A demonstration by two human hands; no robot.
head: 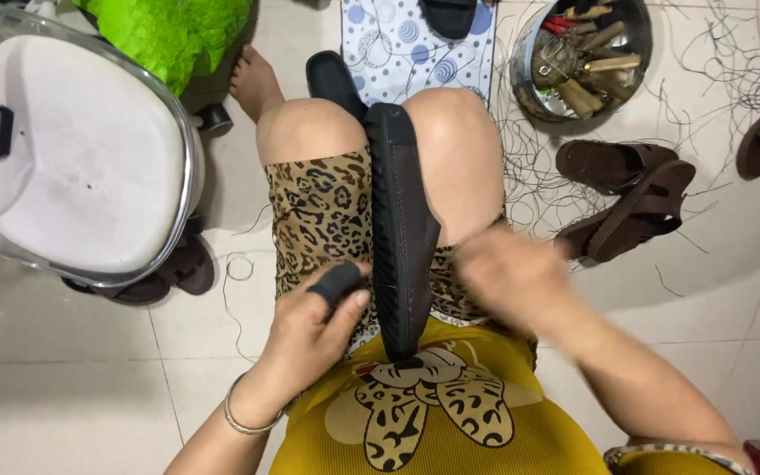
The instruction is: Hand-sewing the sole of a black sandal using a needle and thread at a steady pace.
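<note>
A black shoe stands on edge, clamped between a seated person's knees. The left hand curls beside it, forefinger in a black cap, fingertips touching the sole. The right hand, blurred, sits just right of the shoe; its grip cannot be told. Brown sandals and a metal tool bowl lie farther right.

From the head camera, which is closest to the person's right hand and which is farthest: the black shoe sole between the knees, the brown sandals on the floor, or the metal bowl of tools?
From the right hand:
1. Black shoe sole, just to its left, clamped between the knees.
2. Brown sandals, on the floor to the upper right.
3. Metal bowl of tools, farthest, at the top of the view.
</note>
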